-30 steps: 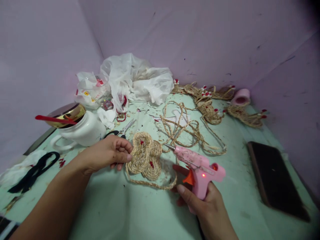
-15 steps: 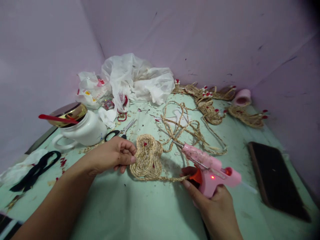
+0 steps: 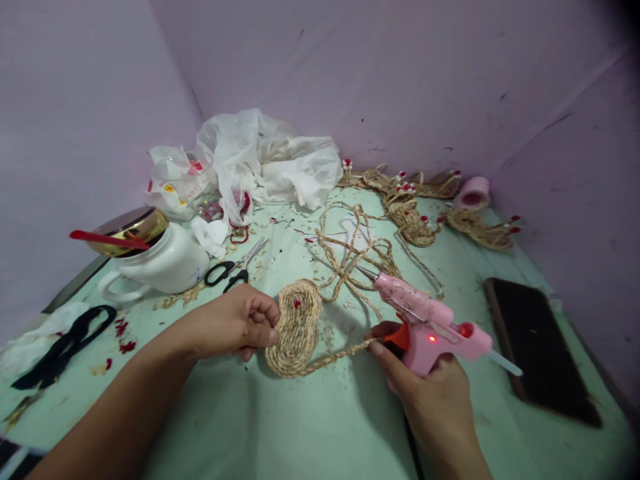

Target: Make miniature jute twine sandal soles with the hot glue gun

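My left hand point(image 3: 235, 323) is closed in a pinch on the left edge of a coiled straw-rope piece point(image 3: 296, 327), which is tilted up on edge on the green table point(image 3: 280, 427). A loose rope tail point(image 3: 340, 352) runs from its bottom toward my right hand point(image 3: 425, 393). That hand grips a pink glue gun point(image 3: 430, 323) with a red light on, and its fingertips also touch the rope tail. The gun's metal nozzle points up-left over a tangle of loose braided rope point(image 3: 360, 250).
Black-handled scissors point(image 3: 227, 272) lie behind my left hand. A white jug point(image 3: 165, 263) with a gold lid stands at left, plastic bags point(image 3: 260, 160) at the back. Finished rope pieces point(image 3: 415, 213) and a pink roll point(image 3: 473, 192) sit far right. A dark phone point(image 3: 535, 347) lies at right.
The coiled piece has been turned from lying flat to standing on edge. The glue gun has drawn back to the right, and the rope tail is now pulled taut toward my right hand.
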